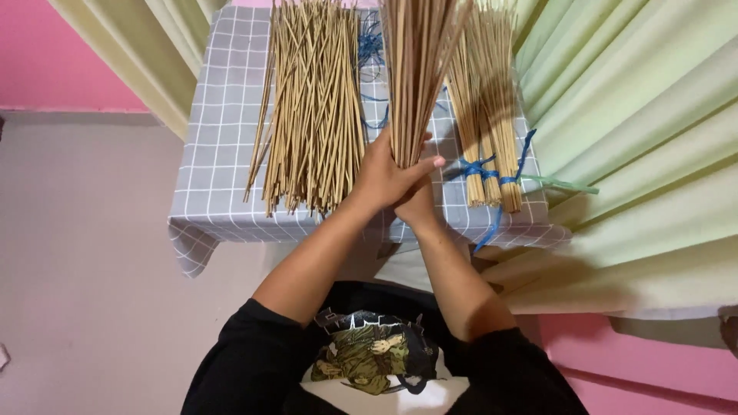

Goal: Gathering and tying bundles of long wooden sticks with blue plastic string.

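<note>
I have both hands around the base of one bunch of sticks, held upright over the surface: left hand with fingers clamped on it, right hand closed beneath. It carries no tie that I can see. To the right lie bundles already bound with blue string. A large loose pile to the left looks unbound, so I judge plenty remains.

Checked-cloth table — loose sticks, tied bundles.
</note>
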